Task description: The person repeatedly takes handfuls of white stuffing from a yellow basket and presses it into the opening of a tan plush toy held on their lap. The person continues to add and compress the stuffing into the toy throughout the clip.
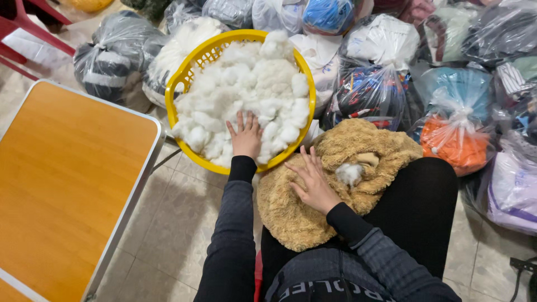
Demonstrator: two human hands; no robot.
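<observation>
A round yellow basket point(184, 75) in front of me is heaped with white stuffing point(251, 89). My left hand point(246, 137) lies flat on the stuffing at the basket's near edge, fingers spread. On my lap rests a tan plush toy skin point(296, 212); a tuft of white stuffing point(350, 173) pokes out of its opening. My right hand point(313, 182) presses flat on the plush just left of that opening, fingers apart and holding nothing.
An orange folding table point(61, 184) with a metal rim stands at my left. Several tied plastic bags of fabric point(456, 126) crowd the floor behind and to the right of the basket. A red chair leg point(28, 25) shows top left. Tiled floor lies below.
</observation>
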